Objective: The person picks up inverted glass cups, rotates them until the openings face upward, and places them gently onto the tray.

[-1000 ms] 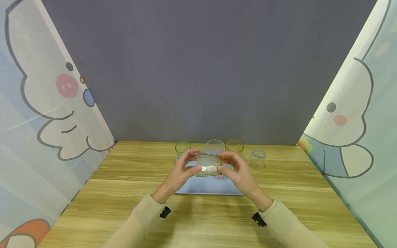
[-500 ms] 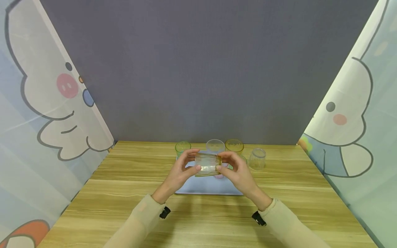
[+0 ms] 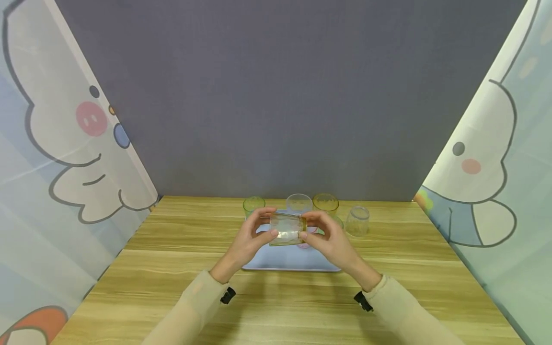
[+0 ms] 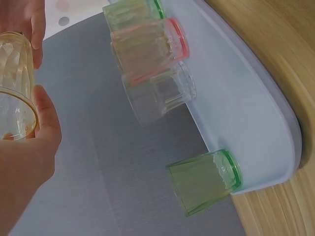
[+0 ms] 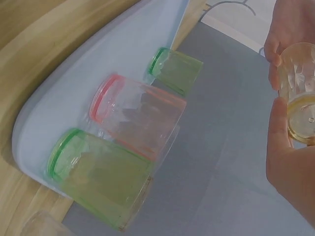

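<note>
A yellow-tinted glass (image 3: 286, 228) lies sideways in the air above the pale blue tray (image 3: 291, 262), held between both hands. My left hand (image 3: 251, 238) grips its rim end, thumb in front and fingers behind. At the base end my right hand (image 3: 331, 240) pinches it the same way. In the left wrist view the open rim faces the camera; the right wrist view shows the thick round base. Behind the hands, a pink glass (image 5: 138, 117) and a green glass (image 5: 101, 179) stand upright on the tray, partly hidden in the head view.
Along the tray's back are a smaller green glass (image 3: 254, 205), a clear glass (image 3: 299, 202) and an amber-rimmed glass (image 3: 326, 202). A clear glass (image 3: 358, 222) stands on the wooden table (image 3: 181, 258) right of the tray. A grey panel (image 3: 284, 105) rises behind.
The yellow glass has shifted slightly left, and the fingers of both hands with it. Both hands keep their hold. The other glasses and the tray have not moved.
</note>
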The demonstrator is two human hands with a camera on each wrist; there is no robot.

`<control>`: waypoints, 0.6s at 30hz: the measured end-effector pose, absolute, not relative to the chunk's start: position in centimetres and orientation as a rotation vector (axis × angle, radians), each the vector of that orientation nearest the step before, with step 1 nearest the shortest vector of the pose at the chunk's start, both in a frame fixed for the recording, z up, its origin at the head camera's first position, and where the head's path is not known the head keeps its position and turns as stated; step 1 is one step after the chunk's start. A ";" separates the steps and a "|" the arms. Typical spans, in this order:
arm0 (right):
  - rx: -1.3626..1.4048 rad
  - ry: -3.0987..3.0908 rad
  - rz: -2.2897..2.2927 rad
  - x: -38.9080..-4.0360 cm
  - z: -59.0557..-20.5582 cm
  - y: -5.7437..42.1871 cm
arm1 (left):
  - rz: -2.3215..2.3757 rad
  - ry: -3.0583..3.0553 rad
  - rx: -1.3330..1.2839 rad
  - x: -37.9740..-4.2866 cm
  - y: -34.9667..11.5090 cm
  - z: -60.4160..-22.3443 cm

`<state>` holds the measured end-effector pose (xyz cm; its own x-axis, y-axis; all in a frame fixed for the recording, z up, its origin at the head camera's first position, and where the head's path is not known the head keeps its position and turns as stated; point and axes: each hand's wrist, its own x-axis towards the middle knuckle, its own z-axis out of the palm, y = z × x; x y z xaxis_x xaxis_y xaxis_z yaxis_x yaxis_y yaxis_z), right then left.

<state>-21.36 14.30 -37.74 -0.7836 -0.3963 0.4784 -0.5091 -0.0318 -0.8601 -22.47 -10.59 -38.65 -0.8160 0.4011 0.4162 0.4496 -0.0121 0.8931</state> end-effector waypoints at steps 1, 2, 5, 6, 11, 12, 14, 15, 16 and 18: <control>0.993 -2.132 1.945 -21.4 -37.7 14.4 | -1.996 -2.181 -0.935 -22.4 -10.6 -38.6; 0.991 -2.141 1.937 -21.4 -37.6 14.4 | -1.992 -2.183 -0.932 -22.4 -10.6 -38.5; 0.975 -2.173 1.901 -21.3 -37.5 14.8 | -1.974 -2.195 -0.922 -22.4 -10.7 -38.4; 0.967 -2.188 1.888 -21.3 -37.5 14.9 | -1.971 -2.197 -0.923 -22.4 -10.8 -38.4; 0.916 -2.266 1.816 -21.4 -37.4 15.6 | -1.949 -2.211 -0.914 -22.5 -11.3 -38.2; 0.904 -2.282 1.795 -21.4 -37.3 15.7 | -1.939 -2.218 -0.909 -22.5 -11.4 -38.1; 0.884 -2.312 1.754 -21.5 -37.3 16.0 | -1.916 -2.236 -0.899 -22.5 -11.5 -38.0; 0.872 -2.331 1.728 -21.5 -37.3 16.1 | -1.904 -2.248 -0.894 -22.5 -11.6 -38.0; 0.859 -2.353 1.695 -21.6 -37.2 16.3 | -1.894 -2.258 -0.887 -22.5 -11.6 -37.9; 0.837 -2.398 1.630 -21.6 -37.2 16.6 | -1.875 -2.274 -0.877 -22.7 -11.8 -38.0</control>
